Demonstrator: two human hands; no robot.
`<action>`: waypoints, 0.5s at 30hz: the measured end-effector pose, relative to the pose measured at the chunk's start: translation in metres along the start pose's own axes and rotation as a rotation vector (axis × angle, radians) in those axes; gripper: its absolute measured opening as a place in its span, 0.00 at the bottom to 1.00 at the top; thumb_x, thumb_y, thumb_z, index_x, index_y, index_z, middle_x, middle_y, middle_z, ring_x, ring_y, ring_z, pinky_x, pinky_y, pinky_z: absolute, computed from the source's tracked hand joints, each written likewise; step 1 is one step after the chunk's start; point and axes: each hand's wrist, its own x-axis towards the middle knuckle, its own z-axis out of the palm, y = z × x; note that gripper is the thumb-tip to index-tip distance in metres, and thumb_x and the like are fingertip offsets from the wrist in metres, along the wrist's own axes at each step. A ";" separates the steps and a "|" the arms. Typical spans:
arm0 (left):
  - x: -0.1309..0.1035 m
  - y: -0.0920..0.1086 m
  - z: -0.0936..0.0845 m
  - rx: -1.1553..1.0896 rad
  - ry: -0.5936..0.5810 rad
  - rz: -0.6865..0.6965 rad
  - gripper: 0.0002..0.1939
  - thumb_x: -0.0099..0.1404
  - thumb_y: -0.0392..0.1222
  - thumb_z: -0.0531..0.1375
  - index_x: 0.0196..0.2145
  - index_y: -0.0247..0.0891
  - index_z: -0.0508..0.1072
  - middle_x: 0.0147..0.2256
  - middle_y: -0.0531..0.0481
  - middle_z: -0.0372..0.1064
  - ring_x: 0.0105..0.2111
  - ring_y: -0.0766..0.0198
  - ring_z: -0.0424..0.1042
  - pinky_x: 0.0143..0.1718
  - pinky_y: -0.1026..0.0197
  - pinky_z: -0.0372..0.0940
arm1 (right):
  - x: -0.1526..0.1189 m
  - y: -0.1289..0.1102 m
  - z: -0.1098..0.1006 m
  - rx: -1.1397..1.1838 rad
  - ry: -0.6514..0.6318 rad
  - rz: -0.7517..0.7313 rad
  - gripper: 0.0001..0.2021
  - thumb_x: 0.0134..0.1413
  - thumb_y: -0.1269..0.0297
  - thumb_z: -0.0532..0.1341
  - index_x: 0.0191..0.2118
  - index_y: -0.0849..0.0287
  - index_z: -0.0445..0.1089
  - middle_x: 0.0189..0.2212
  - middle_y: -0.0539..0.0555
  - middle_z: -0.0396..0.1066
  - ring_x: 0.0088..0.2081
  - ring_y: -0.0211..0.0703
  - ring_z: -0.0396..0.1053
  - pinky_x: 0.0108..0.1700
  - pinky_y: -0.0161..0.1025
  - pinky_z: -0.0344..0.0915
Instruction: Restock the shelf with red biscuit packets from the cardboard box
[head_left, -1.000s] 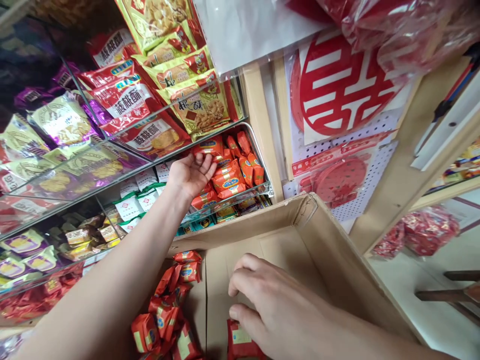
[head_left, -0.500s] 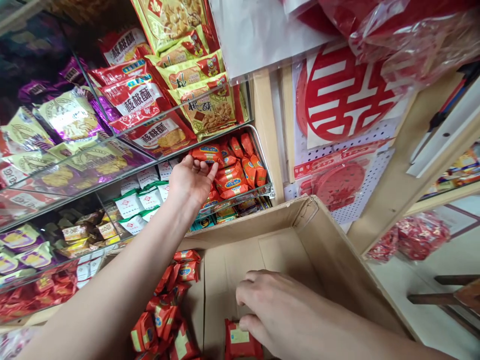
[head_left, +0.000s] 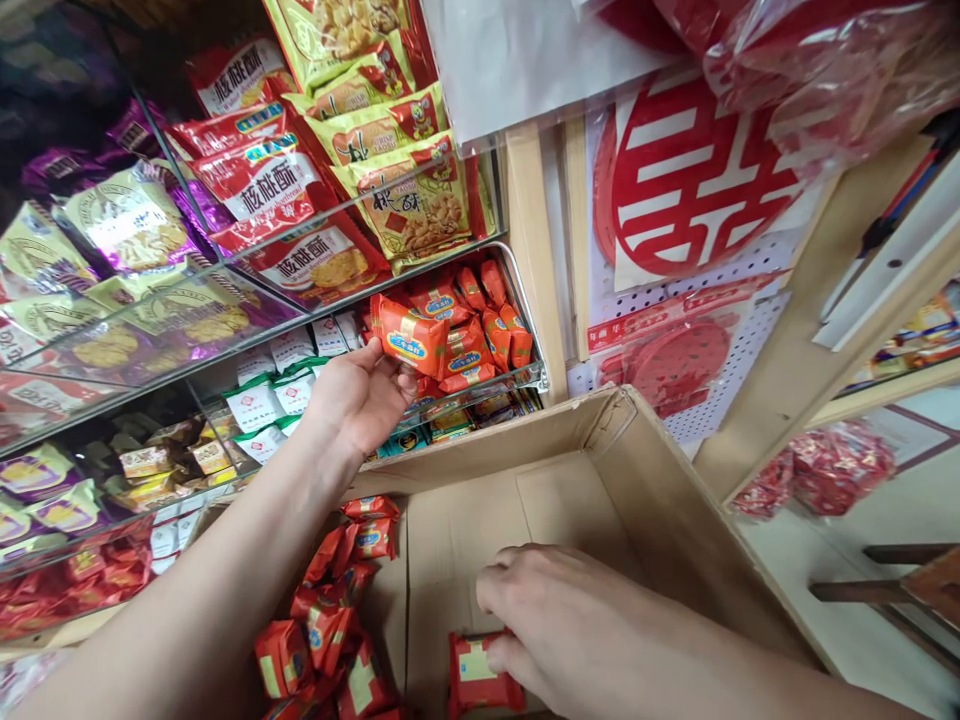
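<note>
Pinched by its edge in my left hand [head_left: 367,395] is a red snack packet [head_left: 410,338] with a blue and yellow label. It is held over the front of a clear shelf bin [head_left: 517,372] with several like packets [head_left: 469,345] inside. My right hand [head_left: 536,610] is low inside a cardboard box [head_left: 480,510], its fingers loosely bent and the thumb apart from them. Below that thumb a red packet [head_left: 480,675] lies label-down on the box floor, and the thumb overlaps its upper corner. To the left, a pile of red packets [head_left: 330,620] fills part of the box.
Walnut cookie packs [head_left: 277,185] and yellow crisp packs [head_left: 412,195] stand in the clear bins above. White-and-green packets [head_left: 259,405] are in the bin to the left. A wooden post [head_left: 536,250] and hanging red decorations [head_left: 697,180] are on the right. A wooden stool [head_left: 934,590] stands beyond the box.
My left hand has drawn back slightly toward me and down, and a red packet now shows tilted up in its fingers. My right hand has barely shifted.
</note>
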 end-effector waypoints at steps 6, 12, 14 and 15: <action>0.006 -0.001 0.009 0.088 0.053 -0.022 0.12 0.66 0.32 0.45 0.33 0.32 0.68 0.23 0.49 0.70 0.19 0.67 0.71 0.15 0.71 0.66 | -0.002 0.003 0.006 0.007 0.002 -0.011 0.05 0.49 0.65 0.55 0.28 0.60 0.65 0.25 0.54 0.69 0.27 0.41 0.66 0.26 0.35 0.50; 0.016 0.004 0.019 0.103 0.017 -0.060 0.14 0.67 0.32 0.44 0.33 0.31 0.69 0.18 0.50 0.67 0.13 0.71 0.67 0.09 0.75 0.59 | -0.002 0.001 -0.001 0.024 -0.022 0.022 0.05 0.47 0.66 0.56 0.29 0.61 0.66 0.27 0.55 0.70 0.27 0.42 0.67 0.25 0.35 0.50; 0.016 0.005 0.020 0.093 0.002 -0.078 0.14 0.67 0.33 0.44 0.34 0.31 0.69 0.18 0.50 0.67 0.14 0.69 0.68 0.09 0.74 0.59 | -0.001 0.000 -0.005 0.046 -0.077 0.045 0.05 0.47 0.65 0.56 0.29 0.61 0.66 0.27 0.56 0.70 0.28 0.42 0.67 0.25 0.35 0.50; 0.016 0.004 0.021 0.062 0.001 -0.090 0.13 0.67 0.33 0.45 0.35 0.31 0.69 0.18 0.49 0.67 0.15 0.67 0.69 0.10 0.73 0.60 | -0.001 0.000 -0.006 0.057 -0.096 0.052 0.05 0.47 0.65 0.56 0.29 0.61 0.66 0.27 0.56 0.70 0.28 0.42 0.67 0.25 0.35 0.50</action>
